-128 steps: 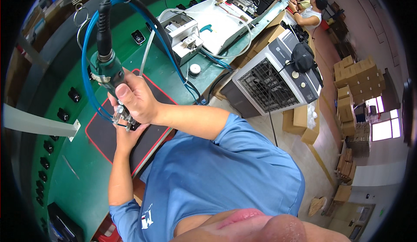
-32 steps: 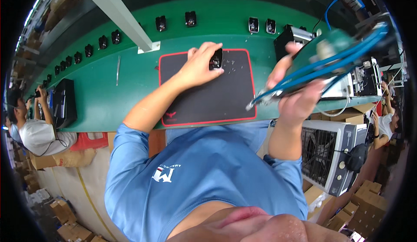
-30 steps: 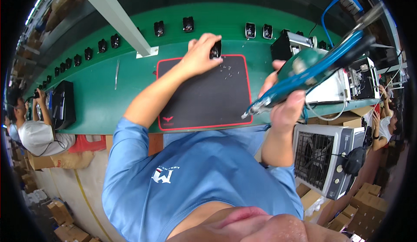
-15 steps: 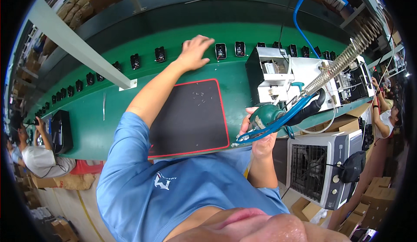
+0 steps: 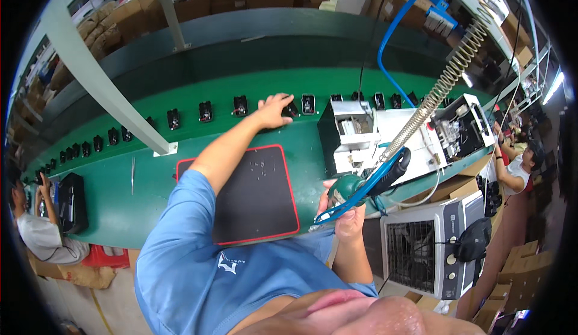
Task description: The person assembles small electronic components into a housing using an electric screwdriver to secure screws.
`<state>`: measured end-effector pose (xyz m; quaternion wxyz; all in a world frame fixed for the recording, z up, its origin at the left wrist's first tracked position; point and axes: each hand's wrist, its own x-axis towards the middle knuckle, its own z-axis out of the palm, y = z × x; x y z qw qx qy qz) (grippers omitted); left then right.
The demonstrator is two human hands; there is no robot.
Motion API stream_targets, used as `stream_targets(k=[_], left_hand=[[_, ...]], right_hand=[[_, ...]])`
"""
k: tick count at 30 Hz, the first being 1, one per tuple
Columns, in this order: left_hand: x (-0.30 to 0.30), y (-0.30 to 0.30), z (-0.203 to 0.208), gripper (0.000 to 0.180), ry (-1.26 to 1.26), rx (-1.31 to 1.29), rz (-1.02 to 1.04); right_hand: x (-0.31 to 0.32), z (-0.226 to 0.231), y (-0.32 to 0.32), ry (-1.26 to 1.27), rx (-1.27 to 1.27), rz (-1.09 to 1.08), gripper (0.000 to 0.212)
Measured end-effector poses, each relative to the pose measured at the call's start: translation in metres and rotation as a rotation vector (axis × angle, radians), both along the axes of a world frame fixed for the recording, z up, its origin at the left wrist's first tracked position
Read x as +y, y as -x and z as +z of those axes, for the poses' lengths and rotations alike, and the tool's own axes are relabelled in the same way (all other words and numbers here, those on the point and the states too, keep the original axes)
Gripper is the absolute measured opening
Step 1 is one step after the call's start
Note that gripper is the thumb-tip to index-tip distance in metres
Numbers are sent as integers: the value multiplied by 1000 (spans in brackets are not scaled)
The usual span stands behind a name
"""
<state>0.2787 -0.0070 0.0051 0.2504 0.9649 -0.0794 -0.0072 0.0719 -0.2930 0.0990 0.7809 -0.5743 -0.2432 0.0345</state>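
Observation:
My left hand (image 5: 276,111) reaches across to the far side of the green bench. Its thumb and fingers are around a small black part (image 5: 291,110) in the row of parts. Just right of it stands a similar black part with a pale rim (image 5: 308,104). My right hand (image 5: 348,219), near the bench's front edge, is wrapped round a green and black hanging power tool (image 5: 347,189). Blue hose loops over that tool, and a long coil spring (image 5: 442,73) rises from it. The tool's working tip cannot be made out.
A black mat with a red border (image 5: 256,196) lies before me, with small pale scraps on it. Right of it stands an open white and black machine (image 5: 391,136). A grey post (image 5: 102,64) crosses the left side. Other people sit at both ends; a fan unit (image 5: 421,251) stands right.
My left hand has come down from above the row and closed around a black part. My right hand still holds the power tool. The whole view has shifted.

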Motion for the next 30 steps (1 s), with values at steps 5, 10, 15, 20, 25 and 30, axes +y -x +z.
stream_targets(k=[5, 10, 15, 20, 25, 30], left_hand=[[-24, -8, -13, 76, 88, -195, 225], [-25, 5, -6, 76, 249, -289, 260], [13, 131, 32, 85, 467, -298, -147], [22, 256, -9, 91, 334, -249, -238], [13, 280, -19, 84, 470, -257, -206], [14, 282, -14, 76, 369, -304, -173]], right_hand=[[4, 3, 12, -37, 26, -53, 90], [9, 2, 22, -31, 15, -60, 89], [22, 4, 20, -50, 20, 38, 83], [77, 15, 3, -52, -3, 13, 87], [128, 33, -1, -80, -91, -13, 94], [146, 41, 8, -152, 23, -9, 101]])
